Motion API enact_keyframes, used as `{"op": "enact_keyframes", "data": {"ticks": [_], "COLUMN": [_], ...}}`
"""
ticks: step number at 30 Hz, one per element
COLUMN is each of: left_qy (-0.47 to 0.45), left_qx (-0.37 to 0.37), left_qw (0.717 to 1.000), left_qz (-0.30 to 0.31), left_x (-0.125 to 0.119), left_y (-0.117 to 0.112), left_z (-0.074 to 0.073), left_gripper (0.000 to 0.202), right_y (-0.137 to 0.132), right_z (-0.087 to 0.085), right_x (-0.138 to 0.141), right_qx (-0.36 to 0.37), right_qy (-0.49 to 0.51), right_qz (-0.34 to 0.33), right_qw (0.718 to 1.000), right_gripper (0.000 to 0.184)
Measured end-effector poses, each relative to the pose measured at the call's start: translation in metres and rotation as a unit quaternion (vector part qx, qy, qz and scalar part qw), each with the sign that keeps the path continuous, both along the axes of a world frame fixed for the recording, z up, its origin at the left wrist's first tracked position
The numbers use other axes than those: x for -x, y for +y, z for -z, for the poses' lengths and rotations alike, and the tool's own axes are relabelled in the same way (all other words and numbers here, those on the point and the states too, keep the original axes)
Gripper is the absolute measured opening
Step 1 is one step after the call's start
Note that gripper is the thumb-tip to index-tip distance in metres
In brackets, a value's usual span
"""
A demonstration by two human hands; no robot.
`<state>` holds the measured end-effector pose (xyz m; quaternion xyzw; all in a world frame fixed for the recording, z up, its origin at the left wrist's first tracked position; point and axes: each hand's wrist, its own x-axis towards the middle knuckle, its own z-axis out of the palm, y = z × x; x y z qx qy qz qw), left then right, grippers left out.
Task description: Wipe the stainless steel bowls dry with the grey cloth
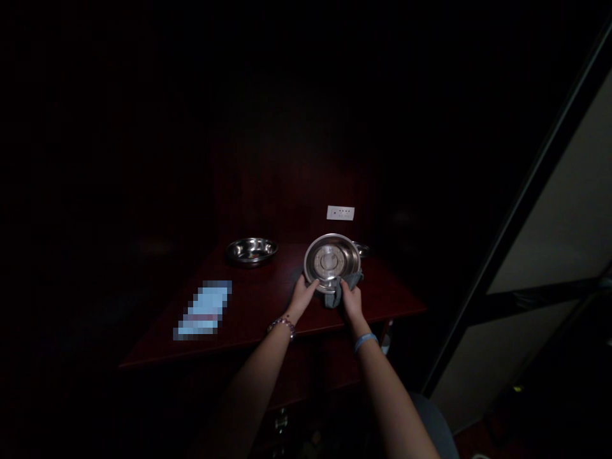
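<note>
A round metal bowl [331, 256] is held tilted above the desk, its inside facing me. My left hand [302, 294] grips the lower left of its rim, thumb on the near side. My right hand [351, 299] is closed on a grey cloth [333, 297], which lies bunched against the bowl's lower right rim. The fingers behind the bowl are hidden. To the left, a second shiny metal bowl [252, 253] stands upright on the desk. Part of another metal dish [363, 250] shows behind the held bowl on the right.
The dark red desk [258, 306] has its front edge towards me. A blurred-out bright rectangular thing [204, 310] lies at its left. A white socket panel [340, 213] is on the back wall. Below are drawers with a metal handle [281, 421]; a pale panel [545, 255] stands at right.
</note>
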<state>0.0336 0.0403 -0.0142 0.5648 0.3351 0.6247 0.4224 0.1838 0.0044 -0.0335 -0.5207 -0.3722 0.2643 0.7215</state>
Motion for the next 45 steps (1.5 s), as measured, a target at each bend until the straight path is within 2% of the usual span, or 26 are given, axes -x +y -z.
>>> {"op": "enact_keyframes", "data": {"ticks": [4, 10, 15, 17, 21, 27, 34, 40, 45], "left_qy": [-0.038, -0.037, 0.033, 0.055, 0.037, -0.024, -0.073, -0.04, 0.144], "left_qx": [-0.027, -0.017, 0.006, 0.002, 0.003, 0.032, 0.019, 0.008, 0.01], "left_qw": [0.999, 0.999, 0.997, 0.995, 0.998, 0.999, 0.997, 0.999, 0.987], "left_qz": [-0.022, 0.004, 0.07, 0.078, 0.057, 0.031, 0.003, 0.006, 0.069], "left_x": [0.004, 0.004, 0.0, 0.0, -0.001, 0.0, 0.004, 0.004, 0.005], "left_y": [-0.003, -0.006, -0.006, -0.005, -0.002, -0.001, -0.006, -0.01, -0.011], "left_z": [-0.007, -0.008, 0.0, 0.002, 0.003, 0.0, -0.008, -0.009, -0.003], "left_gripper": [0.032, 0.038, 0.048, 0.046, 0.041, 0.048, 0.044, 0.041, 0.035], "right_y": [0.0, -0.001, -0.003, -0.004, -0.008, -0.019, -0.012, -0.007, -0.007], "right_z": [0.0, 0.0, -0.001, -0.001, -0.006, -0.018, -0.012, -0.006, -0.006], "right_x": [0.001, 0.001, 0.001, 0.002, 0.004, 0.008, 0.007, 0.004, 0.003], "right_qx": [0.002, 0.0, 0.0, 0.003, 0.006, 0.035, 0.014, 0.007, 0.01], "right_qy": [-0.013, -0.016, -0.018, -0.023, -0.028, -0.038, -0.016, -0.007, -0.016], "right_qz": [0.002, 0.009, 0.01, 0.014, 0.012, 0.015, 0.01, 0.009, 0.015], "right_qw": [1.0, 1.0, 1.0, 1.0, 1.0, 0.999, 1.0, 1.0, 1.0], "right_gripper": [0.044, 0.044, 0.047, 0.047, 0.045, 0.038, 0.04, 0.047, 0.049]}}
